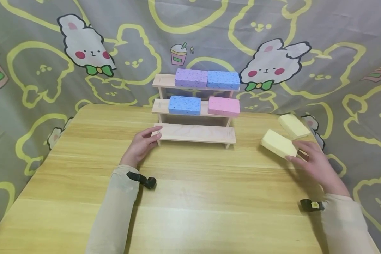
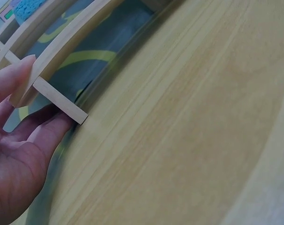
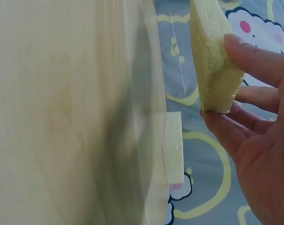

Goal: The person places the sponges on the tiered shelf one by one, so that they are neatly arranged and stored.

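Note:
A three-tier wooden shelf rack (image 1: 193, 132) stands toward the back of the table. At the left end of its lowest tier, my left hand (image 1: 141, 144) grips the board; the left wrist view shows the thumb (image 2: 15, 79) at the board's edge and fingers beneath. My right hand (image 1: 317, 164) holds a yellow sponge (image 1: 278, 144) by one end, tilted above the table on the right. In the right wrist view, thumb and fingers pinch that sponge (image 3: 214, 61). A second yellow sponge (image 1: 293, 126) lies behind it on the table.
On the top tier sit a purple sponge (image 1: 191, 78) and a blue sponge (image 1: 223, 80), side by side. The middle tier bears another blue sponge (image 1: 185, 105) and a pink sponge (image 1: 223, 106), with a gap between. A patterned grey curtain (image 1: 127, 46) hangs behind the wooden table (image 1: 209, 197).

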Demonstrator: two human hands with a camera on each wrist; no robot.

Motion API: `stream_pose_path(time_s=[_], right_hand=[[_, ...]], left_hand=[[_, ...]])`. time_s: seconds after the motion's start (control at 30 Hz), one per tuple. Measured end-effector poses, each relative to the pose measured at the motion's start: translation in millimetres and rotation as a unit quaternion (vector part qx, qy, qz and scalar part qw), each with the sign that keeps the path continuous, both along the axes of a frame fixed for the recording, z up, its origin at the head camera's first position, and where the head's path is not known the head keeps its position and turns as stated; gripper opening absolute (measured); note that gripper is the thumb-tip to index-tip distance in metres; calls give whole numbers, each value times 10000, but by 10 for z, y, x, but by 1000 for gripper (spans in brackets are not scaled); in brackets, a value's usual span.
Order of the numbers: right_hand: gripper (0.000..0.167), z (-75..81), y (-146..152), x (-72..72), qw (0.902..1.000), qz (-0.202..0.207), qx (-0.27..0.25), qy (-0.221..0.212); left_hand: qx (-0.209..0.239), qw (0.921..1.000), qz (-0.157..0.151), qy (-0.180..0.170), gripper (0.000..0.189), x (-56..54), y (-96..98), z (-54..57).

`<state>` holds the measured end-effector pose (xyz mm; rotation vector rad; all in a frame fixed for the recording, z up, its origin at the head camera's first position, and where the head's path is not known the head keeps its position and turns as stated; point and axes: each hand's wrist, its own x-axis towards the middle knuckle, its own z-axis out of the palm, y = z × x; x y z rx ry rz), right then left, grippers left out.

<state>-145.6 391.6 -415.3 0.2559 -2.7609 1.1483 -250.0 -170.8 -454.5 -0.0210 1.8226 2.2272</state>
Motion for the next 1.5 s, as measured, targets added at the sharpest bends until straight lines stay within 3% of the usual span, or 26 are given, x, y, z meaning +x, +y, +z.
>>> stream_pose_path(time_s=[0.33,0.93,1.17,1.5], right_hand=[[62,137,-231,-104,9997,212,-35,-94],[59,256,-565,-255,9980,520,-153,312],[63,253,-713,-343,9980,577,-234,143],[61,300,-940,-386,9935,1045,-461,14]], left_hand=[[-39,10000,-27,-62,49,3,10,28],[-55,9999,-33,-80,49,-2,-8,7],[-88,9999,-44,-53,48,-6,-8,10],[12,10000,-58,-43,48,0,-4,15]])
